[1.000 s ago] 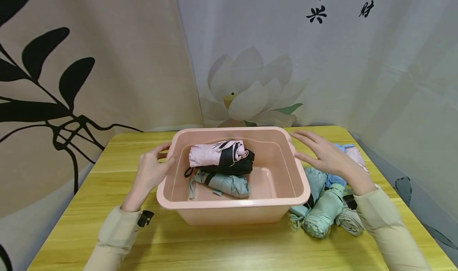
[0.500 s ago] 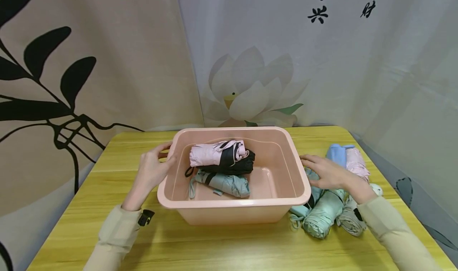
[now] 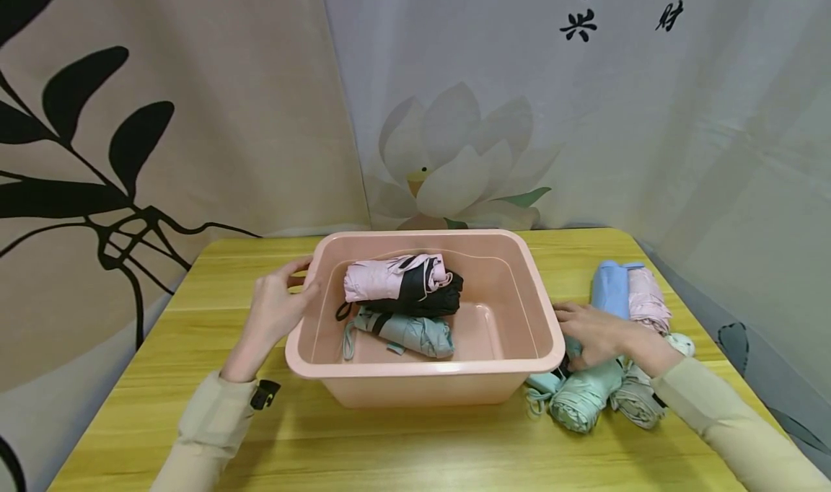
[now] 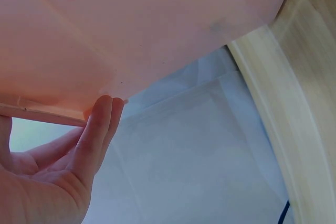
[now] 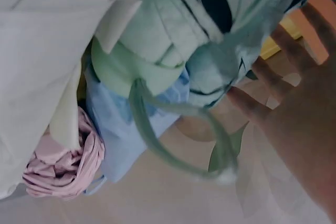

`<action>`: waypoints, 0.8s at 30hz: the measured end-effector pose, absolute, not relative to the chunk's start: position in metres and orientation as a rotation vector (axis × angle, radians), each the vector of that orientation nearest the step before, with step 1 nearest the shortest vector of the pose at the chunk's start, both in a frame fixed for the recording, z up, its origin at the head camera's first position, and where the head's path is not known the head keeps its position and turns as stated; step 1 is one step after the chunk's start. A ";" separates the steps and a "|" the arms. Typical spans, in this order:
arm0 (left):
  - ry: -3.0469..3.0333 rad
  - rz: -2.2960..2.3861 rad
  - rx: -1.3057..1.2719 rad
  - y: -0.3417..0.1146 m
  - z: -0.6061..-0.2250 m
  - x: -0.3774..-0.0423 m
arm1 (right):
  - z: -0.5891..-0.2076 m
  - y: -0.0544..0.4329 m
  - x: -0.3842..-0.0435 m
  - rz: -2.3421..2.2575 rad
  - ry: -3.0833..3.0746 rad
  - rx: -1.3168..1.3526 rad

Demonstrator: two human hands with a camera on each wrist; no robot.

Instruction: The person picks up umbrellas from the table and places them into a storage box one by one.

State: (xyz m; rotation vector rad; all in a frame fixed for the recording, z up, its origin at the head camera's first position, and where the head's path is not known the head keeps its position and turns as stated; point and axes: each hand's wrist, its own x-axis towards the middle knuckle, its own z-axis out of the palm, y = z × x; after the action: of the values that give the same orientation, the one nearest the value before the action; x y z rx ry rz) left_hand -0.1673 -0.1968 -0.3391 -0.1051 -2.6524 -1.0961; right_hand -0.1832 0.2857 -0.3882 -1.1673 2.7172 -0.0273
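A pink plastic basin (image 3: 415,387) holds several folded umbrellas: a light pink one (image 3: 373,281) lying over a black one (image 3: 415,306), and a grey-blue one (image 3: 415,335) in front. My left hand (image 3: 275,308) grips the basin's left rim, its fingers (image 4: 94,129) under the lip against the outer wall. Right of the basin, my right hand (image 3: 600,337) lies over a teal folded umbrella (image 5: 212,72), fingers spread and fairly straight along its side. Most of that umbrella is hidden by the hand in the head view. A mint-green folded umbrella (image 3: 584,402) lies beside it.
Behind and beside my right hand lie a blue umbrella (image 3: 610,288), a pale pink one (image 3: 647,301) and a grey one (image 3: 639,402). The wooden table (image 3: 402,449) backs onto a printed curtain (image 3: 454,81).
My right hand has left the basin's right rim and moved down to the right onto the teal umbrella. The left hand and basin stay put.
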 end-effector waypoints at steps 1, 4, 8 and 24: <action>-2.654 -1.096 -0.106 -0.197 -0.339 -0.167 | -0.389 0.285 -0.183 -0.017 2.711 -1.173; -2.654 -1.098 -0.111 -0.197 -0.339 -0.167 | -0.392 0.283 -0.184 -0.007 2.697 -1.213; -2.649 -1.097 -0.114 -0.197 -0.340 -0.167 | -0.393 0.282 -0.186 -0.025 2.686 -1.246; -2.644 -1.101 -0.121 -0.198 -0.339 -0.167 | -0.401 0.287 -0.194 -0.164 2.678 -1.262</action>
State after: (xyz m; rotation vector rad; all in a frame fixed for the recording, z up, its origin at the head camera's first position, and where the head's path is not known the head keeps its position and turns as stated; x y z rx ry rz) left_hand -0.1669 -0.1977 -0.3389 -0.1211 -2.6435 -1.1006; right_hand -0.1941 0.2865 -0.4009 -1.2625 2.6776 -0.1636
